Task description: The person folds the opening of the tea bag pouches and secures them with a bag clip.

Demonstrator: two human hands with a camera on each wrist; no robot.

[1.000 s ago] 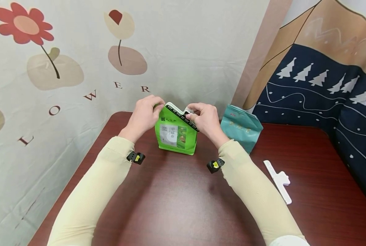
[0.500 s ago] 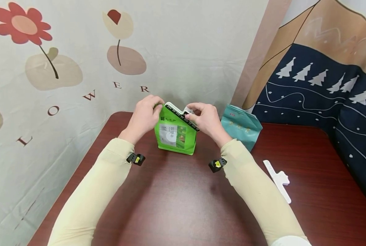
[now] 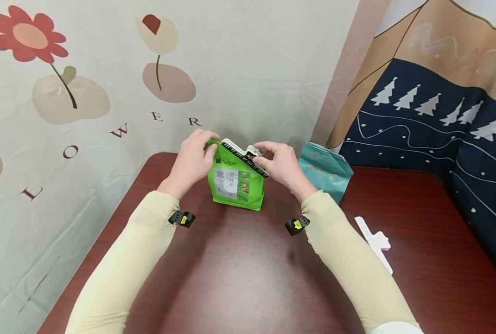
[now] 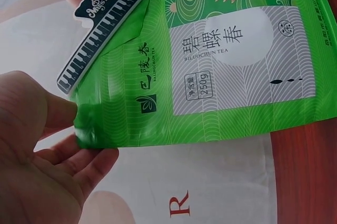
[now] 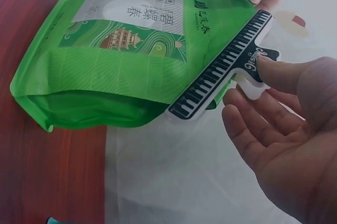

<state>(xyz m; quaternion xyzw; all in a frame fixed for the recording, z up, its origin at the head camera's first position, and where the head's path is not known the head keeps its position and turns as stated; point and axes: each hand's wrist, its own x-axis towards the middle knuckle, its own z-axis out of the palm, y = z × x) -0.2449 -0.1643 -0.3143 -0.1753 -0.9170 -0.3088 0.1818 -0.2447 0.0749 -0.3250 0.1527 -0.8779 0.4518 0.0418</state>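
A bright green tea bag (image 3: 236, 185) with a grey label stands upright on the table. My left hand (image 3: 193, 157) pinches its top left corner between thumb and fingers, as the left wrist view shows the hand (image 4: 37, 145) at the bag's edge. A piano-key clip (image 5: 226, 66), black and white, sits slantwise across the bag's top right corner. My right hand (image 3: 282, 164) holds the clip's handle, the thumb on the "Music" side and fingers behind. The corner of the bag under the clip is partly hidden.
Right of the green bag stands a teal bag (image 3: 325, 169), partly behind my right hand. A white clip (image 3: 374, 242) lies on the table near my right forearm. A printed cloth wall (image 3: 248, 69) rises behind the dark red table (image 3: 239, 260).
The head view has turned slightly to the right. My right wrist has shifted a little to the right, with the hand still on the clip; bag and left hand stay almost still.
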